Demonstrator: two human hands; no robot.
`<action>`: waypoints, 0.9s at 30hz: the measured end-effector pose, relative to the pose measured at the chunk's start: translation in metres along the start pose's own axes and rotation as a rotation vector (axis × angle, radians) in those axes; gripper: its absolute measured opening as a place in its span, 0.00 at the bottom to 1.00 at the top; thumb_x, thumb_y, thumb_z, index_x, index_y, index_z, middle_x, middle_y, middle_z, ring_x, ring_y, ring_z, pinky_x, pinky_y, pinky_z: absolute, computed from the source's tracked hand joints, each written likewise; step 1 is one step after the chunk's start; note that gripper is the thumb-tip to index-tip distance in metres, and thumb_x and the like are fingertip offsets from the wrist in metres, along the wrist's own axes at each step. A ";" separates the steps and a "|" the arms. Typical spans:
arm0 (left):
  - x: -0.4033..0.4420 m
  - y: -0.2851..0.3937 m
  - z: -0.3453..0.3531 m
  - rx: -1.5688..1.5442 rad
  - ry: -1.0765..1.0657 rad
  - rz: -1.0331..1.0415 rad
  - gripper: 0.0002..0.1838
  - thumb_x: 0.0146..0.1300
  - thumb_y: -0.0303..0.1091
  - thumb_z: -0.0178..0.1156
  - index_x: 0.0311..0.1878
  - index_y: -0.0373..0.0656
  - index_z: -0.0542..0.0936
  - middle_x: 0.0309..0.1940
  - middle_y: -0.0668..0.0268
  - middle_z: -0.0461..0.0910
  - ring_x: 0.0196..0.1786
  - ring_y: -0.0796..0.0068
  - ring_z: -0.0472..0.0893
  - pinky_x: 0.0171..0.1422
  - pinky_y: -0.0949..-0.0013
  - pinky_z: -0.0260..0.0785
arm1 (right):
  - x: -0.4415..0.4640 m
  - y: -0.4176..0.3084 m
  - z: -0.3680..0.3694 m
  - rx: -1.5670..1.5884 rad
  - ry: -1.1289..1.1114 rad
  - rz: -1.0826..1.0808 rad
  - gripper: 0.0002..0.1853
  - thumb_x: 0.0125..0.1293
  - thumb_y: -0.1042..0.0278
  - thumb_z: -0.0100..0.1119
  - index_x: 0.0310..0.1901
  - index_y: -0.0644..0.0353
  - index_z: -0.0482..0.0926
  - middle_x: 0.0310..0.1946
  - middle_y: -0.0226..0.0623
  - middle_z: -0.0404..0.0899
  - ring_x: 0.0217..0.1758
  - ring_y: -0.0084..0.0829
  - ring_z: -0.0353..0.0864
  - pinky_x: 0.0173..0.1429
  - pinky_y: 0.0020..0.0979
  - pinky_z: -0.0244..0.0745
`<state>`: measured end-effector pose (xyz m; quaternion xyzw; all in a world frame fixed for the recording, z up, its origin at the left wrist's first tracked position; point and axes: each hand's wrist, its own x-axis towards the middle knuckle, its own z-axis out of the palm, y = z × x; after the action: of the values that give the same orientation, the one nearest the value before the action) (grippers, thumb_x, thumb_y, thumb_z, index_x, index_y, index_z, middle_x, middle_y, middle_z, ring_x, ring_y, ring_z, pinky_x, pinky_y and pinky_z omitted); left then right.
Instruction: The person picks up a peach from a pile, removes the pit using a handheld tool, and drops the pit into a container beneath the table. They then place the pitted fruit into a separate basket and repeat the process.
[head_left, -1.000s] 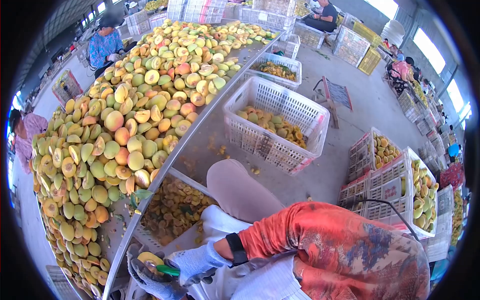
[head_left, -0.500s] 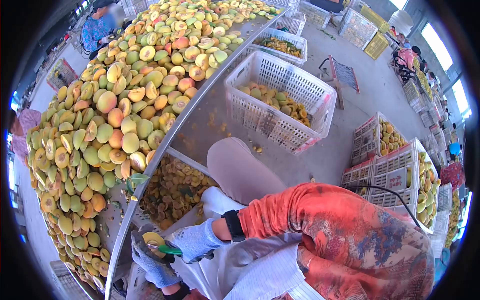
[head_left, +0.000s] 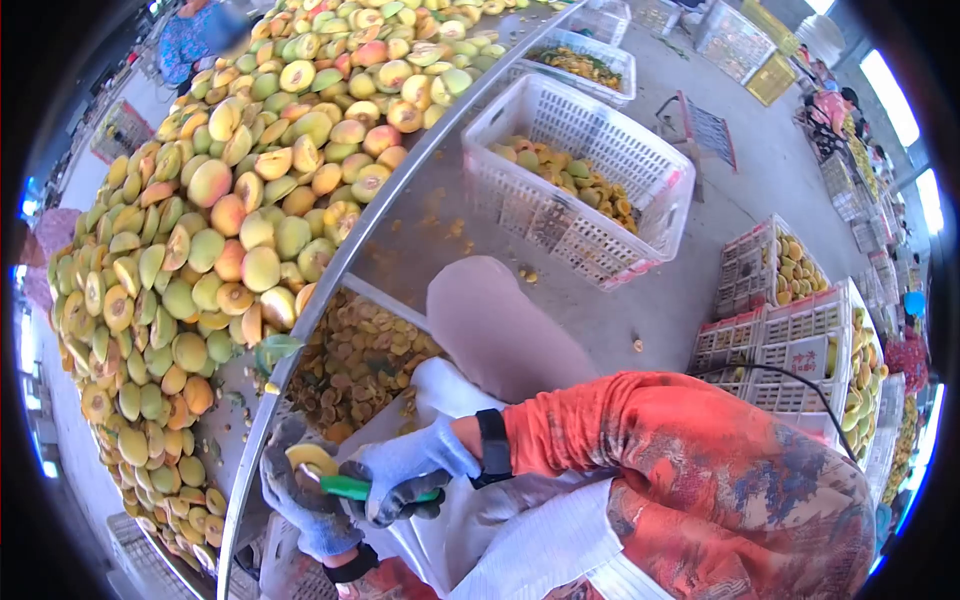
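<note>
My left hand (head_left: 305, 500), in a grey-blue work glove, is closed around a cut yellow fruit half (head_left: 311, 460) near the metal table edge. My right hand (head_left: 405, 472), gloved alike, grips a green-handled tool (head_left: 347, 487). The tool's tip meets the fruit; its exact shape is hidden. Beyond the hands sits a crate of fruit pieces (head_left: 360, 355), below the table's metal rim (head_left: 333, 275). A big heap of halved yellow, green and reddish fruit (head_left: 230, 220) covers the table on the left.
A white crate (head_left: 560, 225) with fruit pieces stands on the floor ahead, a smaller one (head_left: 610, 92) behind it. Stacked crates of fruit (head_left: 800, 350) are at the right, and a folding stool (head_left: 705, 130) stands farther back. Several people sit in the background.
The view has shifted, so the table and crates appear higher in the frame. Both hands stay together at the fruit, and more of the green handle shows now.
</note>
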<state>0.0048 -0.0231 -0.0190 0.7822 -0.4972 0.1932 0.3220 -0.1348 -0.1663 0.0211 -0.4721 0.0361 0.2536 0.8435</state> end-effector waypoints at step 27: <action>0.012 -0.022 -0.025 -1.590 0.294 -1.271 0.22 0.60 0.46 0.51 0.49 0.37 0.69 0.46 0.53 0.73 0.49 0.63 0.74 0.53 0.60 0.68 | 0.061 -0.018 0.013 -1.510 0.773 -0.349 0.20 0.52 0.62 0.60 0.45 0.61 0.69 0.34 0.48 0.74 0.31 0.42 0.79 0.32 0.39 0.73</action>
<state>0.0303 -0.0065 -0.0004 0.4301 0.0689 -0.3043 0.8471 -0.0759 -0.1394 0.0243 -0.9578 0.0691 -0.1016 0.2598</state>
